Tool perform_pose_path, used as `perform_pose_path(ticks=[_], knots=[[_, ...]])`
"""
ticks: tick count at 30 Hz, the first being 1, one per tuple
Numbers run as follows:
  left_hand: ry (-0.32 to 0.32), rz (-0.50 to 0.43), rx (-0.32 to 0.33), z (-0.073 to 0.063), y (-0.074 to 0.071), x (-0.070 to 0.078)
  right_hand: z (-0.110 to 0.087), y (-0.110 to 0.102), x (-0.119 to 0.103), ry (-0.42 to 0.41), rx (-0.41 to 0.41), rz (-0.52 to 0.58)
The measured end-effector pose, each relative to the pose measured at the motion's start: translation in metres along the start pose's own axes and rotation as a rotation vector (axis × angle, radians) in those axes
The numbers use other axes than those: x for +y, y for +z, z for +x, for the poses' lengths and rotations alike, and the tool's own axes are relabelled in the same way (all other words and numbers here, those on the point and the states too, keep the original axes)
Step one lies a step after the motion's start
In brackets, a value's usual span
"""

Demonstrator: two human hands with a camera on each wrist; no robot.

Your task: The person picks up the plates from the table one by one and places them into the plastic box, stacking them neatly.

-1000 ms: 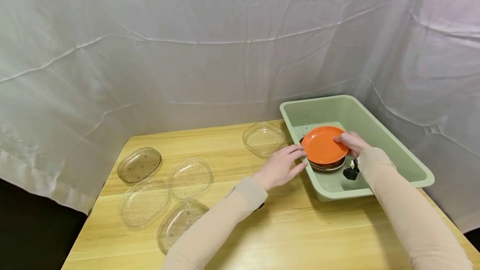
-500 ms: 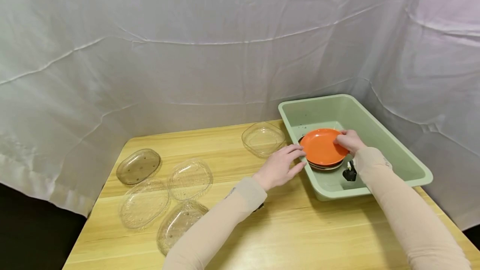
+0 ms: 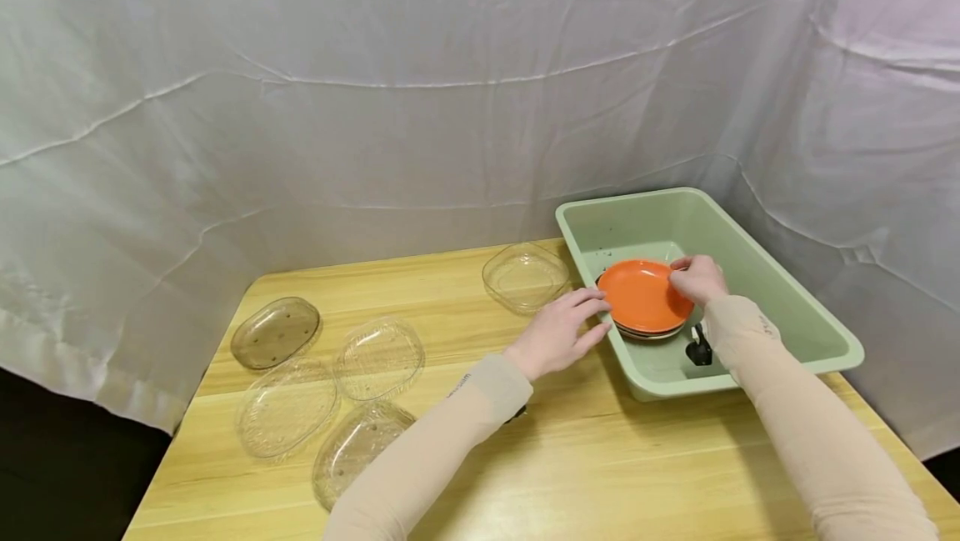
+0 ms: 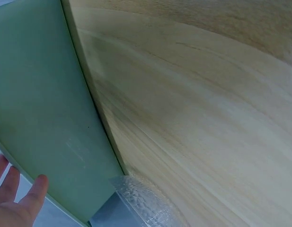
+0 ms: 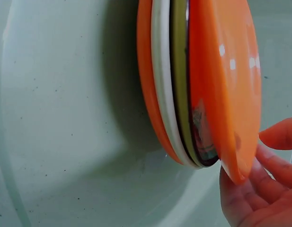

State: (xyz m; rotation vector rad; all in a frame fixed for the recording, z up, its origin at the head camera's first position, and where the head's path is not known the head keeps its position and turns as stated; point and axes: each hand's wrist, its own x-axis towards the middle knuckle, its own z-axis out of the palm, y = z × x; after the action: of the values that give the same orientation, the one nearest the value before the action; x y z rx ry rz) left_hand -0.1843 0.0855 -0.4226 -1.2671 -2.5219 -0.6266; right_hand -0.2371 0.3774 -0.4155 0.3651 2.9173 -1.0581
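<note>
An orange plate (image 3: 647, 296) lies over a stack of plates inside the green tub. My right hand (image 3: 699, 280) holds its right edge, thumb by the rim and fingers beneath. The right wrist view shows the orange plate (image 5: 231, 90) tilted, its held edge lifted off the stack. Below it are a dark-rimmed olive plate (image 5: 181, 85), a white plate (image 5: 164, 94) and another orange plate (image 5: 148, 90). My left hand (image 3: 555, 333) rests its extended fingers at the tub's left rim; in the left wrist view its fingers (image 4: 36, 191) overlap the rim from outside.
The green tub (image 3: 757, 262) stands at the table's right, with a small black object (image 3: 699, 351) inside near the front wall. A clear dish (image 3: 525, 278) sits left of it. Several clear and brownish dishes, among them a brownish oval dish (image 3: 275, 333), lie on the left. Grey curtains hang behind.
My right hand has lowered the orange plate onto the stack, shifting slightly left, and the plate now covers more of the plates below. The left hand stays at the rim.
</note>
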Motion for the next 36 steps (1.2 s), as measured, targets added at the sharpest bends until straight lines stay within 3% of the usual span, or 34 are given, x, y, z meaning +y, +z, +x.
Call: perform_pose_path(ticks=[7, 12, 17, 36], knots=[[-0.009, 0.0, -0.014, -0.0006, -0.0017, 0.0006, -0.0012, -0.0016, 0.0018, -0.017, 0.016, -0.034], [-0.008, 0.007, -0.014, -0.0011, -0.0021, 0.001, -0.0019, -0.0033, 0.0025, 0.007, -0.057, -0.081], [-0.01, 0.003, -0.018, -0.0016, -0.0013, 0.0015, -0.0011, -0.0017, 0.0024, 0.03, -0.12, -0.052], [-0.028, -0.001, -0.023, -0.0002, 0.0002, 0.0017, -0.002, -0.0027, 0.002, 0.031, -0.103, -0.032]])
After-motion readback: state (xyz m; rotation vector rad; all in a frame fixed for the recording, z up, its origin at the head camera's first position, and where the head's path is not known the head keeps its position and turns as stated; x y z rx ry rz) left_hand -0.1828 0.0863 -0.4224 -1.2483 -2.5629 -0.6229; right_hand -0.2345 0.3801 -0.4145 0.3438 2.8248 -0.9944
